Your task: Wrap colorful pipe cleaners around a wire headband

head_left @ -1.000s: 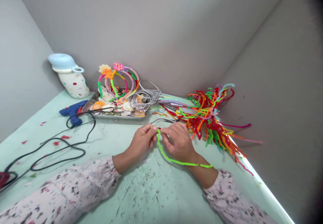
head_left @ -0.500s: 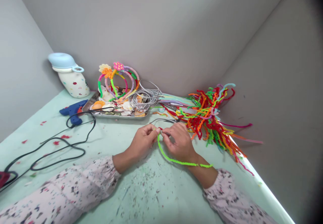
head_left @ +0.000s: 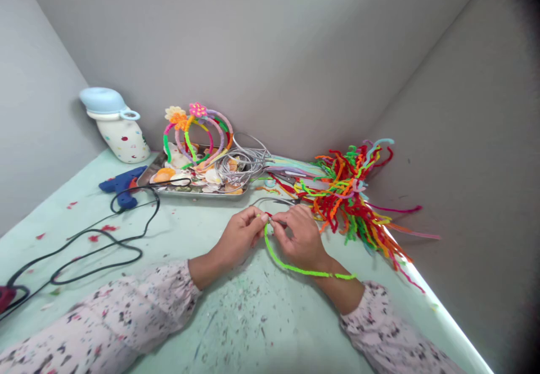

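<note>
Both my hands meet over the pale green table (head_left: 177, 233). My left hand (head_left: 240, 234) pinches the top end of a bright green pipe cleaner (head_left: 295, 269), fingers closed. My right hand (head_left: 300, 237) is closed too, pinching the same spot together with a thin grey wire (head_left: 270, 200) that arcs away from my fingers. The green pipe cleaner curves down under my right hand and trails right along my wrist. A pile of red, orange, green and yellow pipe cleaners (head_left: 350, 199) lies just beyond my right hand.
A metal tray (head_left: 198, 189) at the back holds shells, grey wire hoops and wrapped colourful headbands (head_left: 198, 132). A blue glue gun (head_left: 120, 181) with a black cord (head_left: 101, 244) lies to the left. A white spotted jug (head_left: 118, 129) stands in the far left corner. Grey walls enclose the table.
My fingertips have drawn closer together at the top of the green pipe cleaner, working it slightly. Everything else stays in place.
</note>
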Demonstrator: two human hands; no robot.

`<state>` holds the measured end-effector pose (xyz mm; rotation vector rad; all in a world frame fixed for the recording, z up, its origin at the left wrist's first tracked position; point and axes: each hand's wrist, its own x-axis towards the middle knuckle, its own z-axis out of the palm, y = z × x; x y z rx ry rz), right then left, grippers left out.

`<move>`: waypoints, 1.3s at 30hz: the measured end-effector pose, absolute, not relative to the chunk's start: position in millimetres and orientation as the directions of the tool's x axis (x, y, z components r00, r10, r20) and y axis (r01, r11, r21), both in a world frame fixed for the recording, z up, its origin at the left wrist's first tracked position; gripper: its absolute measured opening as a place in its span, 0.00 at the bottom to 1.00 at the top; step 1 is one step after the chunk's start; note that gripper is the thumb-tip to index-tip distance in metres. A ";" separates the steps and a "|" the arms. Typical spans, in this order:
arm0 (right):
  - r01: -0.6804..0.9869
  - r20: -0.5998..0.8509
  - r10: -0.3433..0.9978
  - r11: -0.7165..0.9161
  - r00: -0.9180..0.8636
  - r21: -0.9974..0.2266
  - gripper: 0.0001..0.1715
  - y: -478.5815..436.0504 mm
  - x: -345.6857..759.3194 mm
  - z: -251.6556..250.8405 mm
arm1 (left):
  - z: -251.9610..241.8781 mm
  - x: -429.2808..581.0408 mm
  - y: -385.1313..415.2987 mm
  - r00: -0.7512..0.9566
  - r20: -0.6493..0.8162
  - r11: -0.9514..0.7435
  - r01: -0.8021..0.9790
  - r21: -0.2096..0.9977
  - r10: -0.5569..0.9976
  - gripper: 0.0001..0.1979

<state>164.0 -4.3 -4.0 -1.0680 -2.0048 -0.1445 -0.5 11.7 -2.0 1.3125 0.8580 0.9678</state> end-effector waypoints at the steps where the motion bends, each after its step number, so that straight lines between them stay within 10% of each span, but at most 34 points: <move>1: 0.730 0.722 0.635 0.626 -0.274 -0.274 0.03 -4.0 164.1 -4.0 | -1.6 -0.7 11.1 0.381 0.032 0.009 -0.104 0.994 0.924 0.16; 39: 0.707 0.696 0.669 0.624 -0.262 -0.333 0.04 -5.1 164.4 -4.2 | -1.2 0.7 11.1 0.360 0.023 0.006 -0.081 0.997 0.933 0.12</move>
